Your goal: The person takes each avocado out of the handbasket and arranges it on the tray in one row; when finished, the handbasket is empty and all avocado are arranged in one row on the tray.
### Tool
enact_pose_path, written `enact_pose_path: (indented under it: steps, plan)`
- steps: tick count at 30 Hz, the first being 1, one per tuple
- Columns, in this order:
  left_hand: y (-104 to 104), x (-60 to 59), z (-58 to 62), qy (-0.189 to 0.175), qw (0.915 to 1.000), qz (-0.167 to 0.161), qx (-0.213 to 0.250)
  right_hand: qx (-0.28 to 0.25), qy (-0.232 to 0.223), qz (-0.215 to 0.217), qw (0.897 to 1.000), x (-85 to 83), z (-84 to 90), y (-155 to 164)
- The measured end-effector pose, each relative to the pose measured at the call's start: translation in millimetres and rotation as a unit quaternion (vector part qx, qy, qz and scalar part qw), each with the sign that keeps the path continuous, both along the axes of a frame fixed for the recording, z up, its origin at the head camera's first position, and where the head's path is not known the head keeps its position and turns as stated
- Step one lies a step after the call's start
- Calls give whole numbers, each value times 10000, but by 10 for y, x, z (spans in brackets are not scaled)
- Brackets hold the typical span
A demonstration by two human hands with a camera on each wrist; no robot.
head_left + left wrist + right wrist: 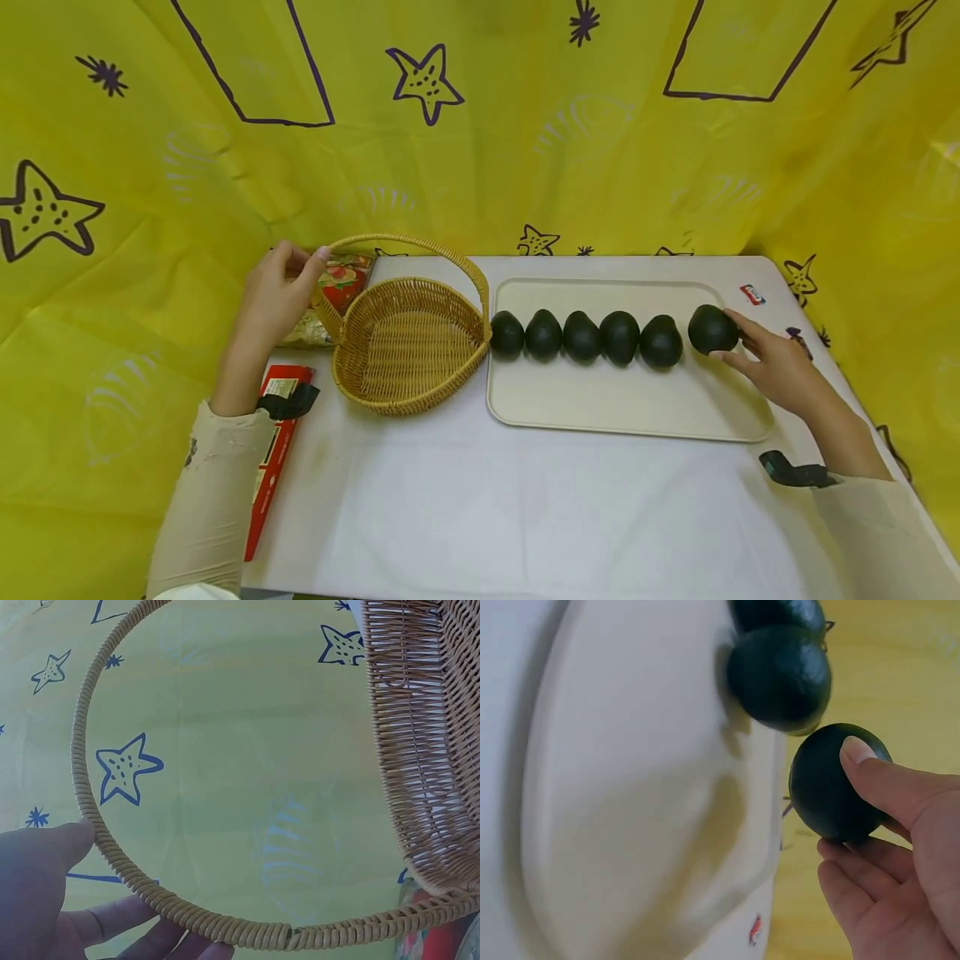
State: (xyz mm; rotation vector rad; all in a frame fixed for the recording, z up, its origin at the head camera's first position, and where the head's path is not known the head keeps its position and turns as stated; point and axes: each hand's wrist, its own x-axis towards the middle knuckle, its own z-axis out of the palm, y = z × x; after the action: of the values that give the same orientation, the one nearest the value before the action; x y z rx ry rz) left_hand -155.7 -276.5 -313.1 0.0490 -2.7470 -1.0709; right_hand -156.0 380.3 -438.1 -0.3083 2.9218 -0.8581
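A heart-shaped wicker basket (408, 350) with a tall arched handle (420, 242) stands on the table, its inside bare. My left hand (281, 287) holds the left side of that handle; in the left wrist view the thumb lies against the handle (180, 911) and the fingers are partly hidden behind it. Over the right end of a cream tray (577, 408), my right hand (776, 362) grips a dark green avocado (712, 329) between thumb and fingers. Several more avocados (620, 337) lie in a row on the tray. The right wrist view shows the held avocado (832, 784) raised, with a shadow below.
Behind the left hand lies a colourful food packet (345, 279). A red box (273, 467) is beside the left forearm. Past the tray's right corner is a small red-and-white wrapper (752, 294). A yellow patterned curtain (480, 167) hangs behind the white table (525, 508).
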Motion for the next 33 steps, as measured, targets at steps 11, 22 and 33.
enact_pose_path:
  steps: [11, 22, 33]
  plan:
    - [0, -19, 11, -38, 9999, 1, -163, -252, -283, 213, 9991, -9, -198, 49]
    - [0, -19, 11, -37, 10000, -9, -76, -294, -323, 329, 9985, -6, -209, 35]
    - [17, 9, 48, 96, 9995, -258, 180, -188, -695, 234, 9971, -14, -205, 54]
